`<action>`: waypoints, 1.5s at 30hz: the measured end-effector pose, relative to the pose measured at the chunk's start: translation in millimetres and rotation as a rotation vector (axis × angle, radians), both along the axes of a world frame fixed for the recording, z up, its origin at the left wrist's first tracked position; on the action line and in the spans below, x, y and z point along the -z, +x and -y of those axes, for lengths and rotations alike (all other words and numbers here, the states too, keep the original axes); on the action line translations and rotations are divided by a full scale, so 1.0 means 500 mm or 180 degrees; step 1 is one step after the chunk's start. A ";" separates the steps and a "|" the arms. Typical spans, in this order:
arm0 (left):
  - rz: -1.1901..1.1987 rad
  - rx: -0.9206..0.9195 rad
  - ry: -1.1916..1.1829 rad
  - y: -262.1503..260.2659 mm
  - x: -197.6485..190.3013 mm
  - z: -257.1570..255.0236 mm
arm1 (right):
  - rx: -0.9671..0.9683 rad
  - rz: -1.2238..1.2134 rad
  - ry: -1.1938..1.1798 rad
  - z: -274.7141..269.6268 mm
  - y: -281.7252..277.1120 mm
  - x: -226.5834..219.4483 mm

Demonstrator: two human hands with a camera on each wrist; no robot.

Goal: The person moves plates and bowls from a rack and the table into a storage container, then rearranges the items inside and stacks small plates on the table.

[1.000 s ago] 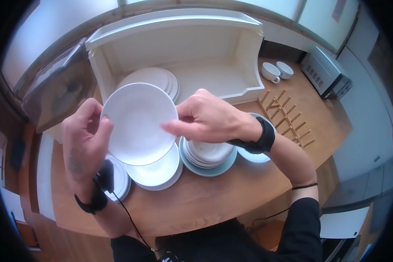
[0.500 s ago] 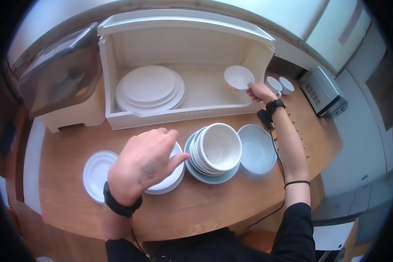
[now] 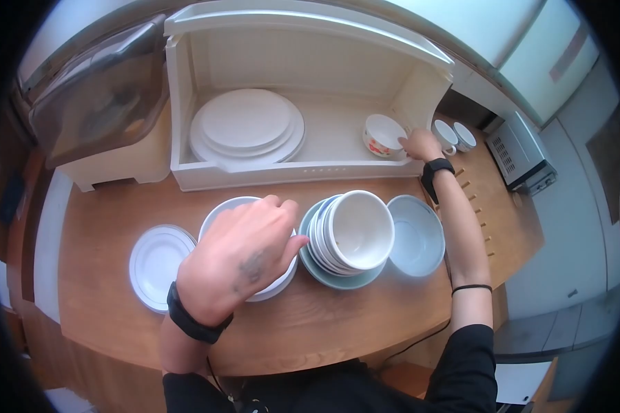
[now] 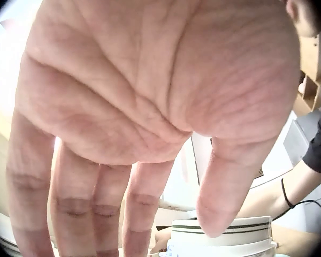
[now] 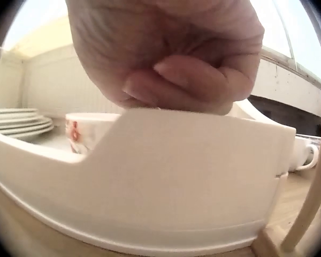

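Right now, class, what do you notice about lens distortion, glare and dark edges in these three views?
Head view: wide-angle bending makes the cream bin look bowed, with black vignetting round the corners; left wrist view: glare washes out the background at the left, while creases show clearly across the left grip; right wrist view: some dark corners, bright patches high on both sides.

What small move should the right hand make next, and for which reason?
The right hand should probably ease off the flowered bowl and draw back: the bowl looks upright and seems to rest inside the white box, to the right of the stacked plates.
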State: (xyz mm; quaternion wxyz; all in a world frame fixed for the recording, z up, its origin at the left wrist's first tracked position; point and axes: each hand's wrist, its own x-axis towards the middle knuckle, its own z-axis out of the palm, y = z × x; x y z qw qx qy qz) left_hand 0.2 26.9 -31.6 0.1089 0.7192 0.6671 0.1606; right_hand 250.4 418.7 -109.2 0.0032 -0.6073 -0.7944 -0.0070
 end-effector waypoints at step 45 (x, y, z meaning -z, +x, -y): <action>-0.0234 0.0949 0.0759 0.111 0.055 -0.063 | -0.2476 -0.2620 -0.1031 0.532 0.059 -0.001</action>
